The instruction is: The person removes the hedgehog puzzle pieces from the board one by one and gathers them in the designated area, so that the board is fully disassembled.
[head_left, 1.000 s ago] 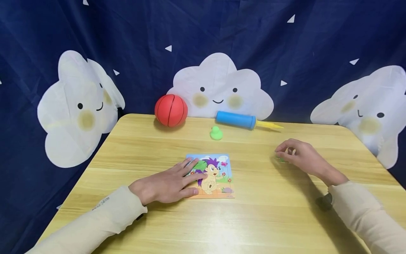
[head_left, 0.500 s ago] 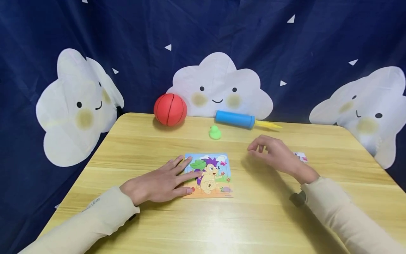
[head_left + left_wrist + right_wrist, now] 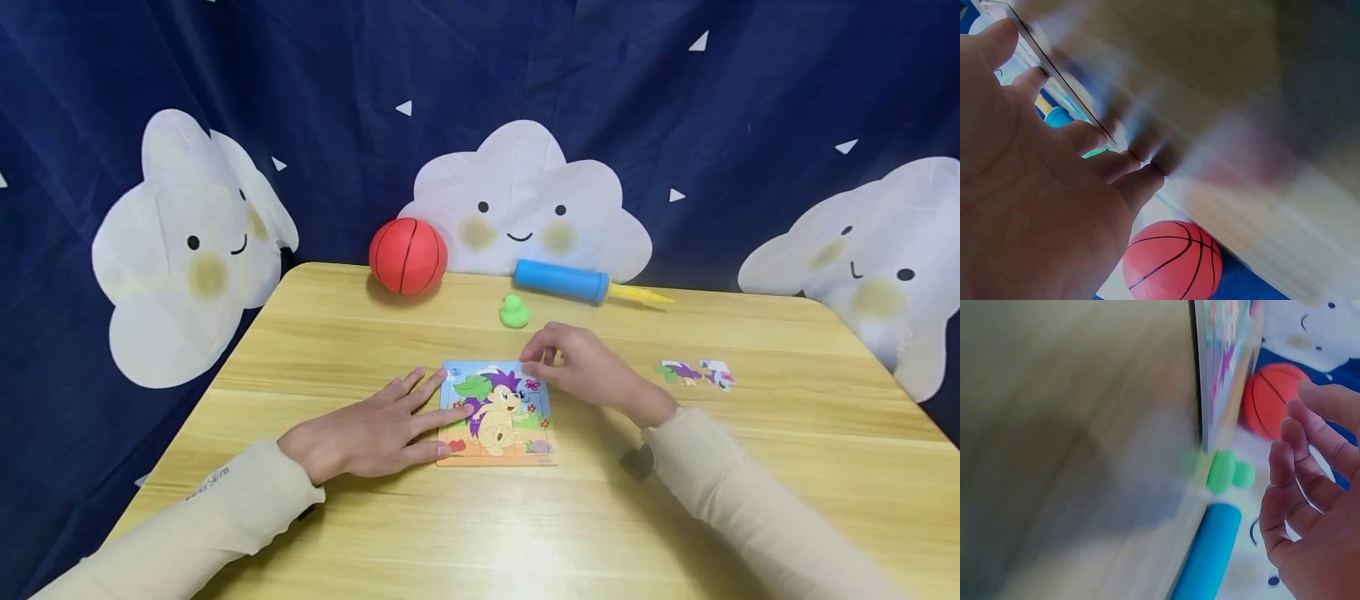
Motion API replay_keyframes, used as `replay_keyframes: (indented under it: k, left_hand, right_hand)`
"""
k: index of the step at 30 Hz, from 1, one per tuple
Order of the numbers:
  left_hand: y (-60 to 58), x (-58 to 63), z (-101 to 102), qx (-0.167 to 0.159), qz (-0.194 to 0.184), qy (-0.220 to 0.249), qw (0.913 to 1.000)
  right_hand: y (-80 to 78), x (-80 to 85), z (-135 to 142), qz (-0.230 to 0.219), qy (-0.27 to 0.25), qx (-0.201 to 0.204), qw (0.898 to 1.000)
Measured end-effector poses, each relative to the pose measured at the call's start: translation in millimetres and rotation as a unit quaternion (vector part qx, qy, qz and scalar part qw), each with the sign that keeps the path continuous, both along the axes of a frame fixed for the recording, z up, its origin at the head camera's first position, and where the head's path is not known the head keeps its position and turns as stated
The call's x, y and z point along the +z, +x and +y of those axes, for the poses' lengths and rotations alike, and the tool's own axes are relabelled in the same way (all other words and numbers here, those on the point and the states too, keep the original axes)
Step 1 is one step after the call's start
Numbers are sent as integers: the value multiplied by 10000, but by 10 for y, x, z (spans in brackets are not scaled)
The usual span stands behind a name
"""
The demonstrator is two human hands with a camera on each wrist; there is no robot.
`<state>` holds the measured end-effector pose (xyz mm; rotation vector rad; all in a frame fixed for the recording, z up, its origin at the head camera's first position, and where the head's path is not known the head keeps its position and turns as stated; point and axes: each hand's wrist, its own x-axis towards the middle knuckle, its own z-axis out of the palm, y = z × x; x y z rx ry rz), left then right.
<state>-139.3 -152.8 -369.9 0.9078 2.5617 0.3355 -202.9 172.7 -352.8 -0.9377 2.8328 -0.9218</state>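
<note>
A square hedgehog jigsaw puzzle (image 3: 495,417) lies flat on the table in the head view. Across its left edge my left hand (image 3: 375,425) rests with fingers spread and straight. Over the puzzle's upper right corner is my right hand (image 3: 588,371), thumb and index fingertips close together. In the right wrist view its fingers (image 3: 1285,462) are loosely bent, with nothing visible between them. Two loose puzzle pieces lie farther right: one with purple and green (image 3: 680,372), the other mostly white with a pink spot (image 3: 717,375).
A red ball (image 3: 408,257) with black lines stands at the table's back left. Beside it are a green toy duck (image 3: 513,312) and a blue hand pump (image 3: 562,280) with a yellow nozzle. A dark blue curtain (image 3: 337,83) with clouds hangs behind the wooden table (image 3: 375,533).
My right hand has moved left from the loose pieces to the puzzle's upper right corner, uncovering both pieces. My left hand has slid slightly left, still at the puzzle's left edge.
</note>
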Motion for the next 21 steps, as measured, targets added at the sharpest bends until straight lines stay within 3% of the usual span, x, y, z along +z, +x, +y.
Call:
replay_keyframes:
  k: [13, 21]
  left_hand:
    - [-11, 20, 35, -80, -96, -159, 9998]
    - [-18, 20, 29, -65, -177, -165, 9997]
  right_hand:
    - [-15, -189, -409, -420, 275, 651, 9966]
    - [-30, -222, -564, -673, 544, 464, 9952]
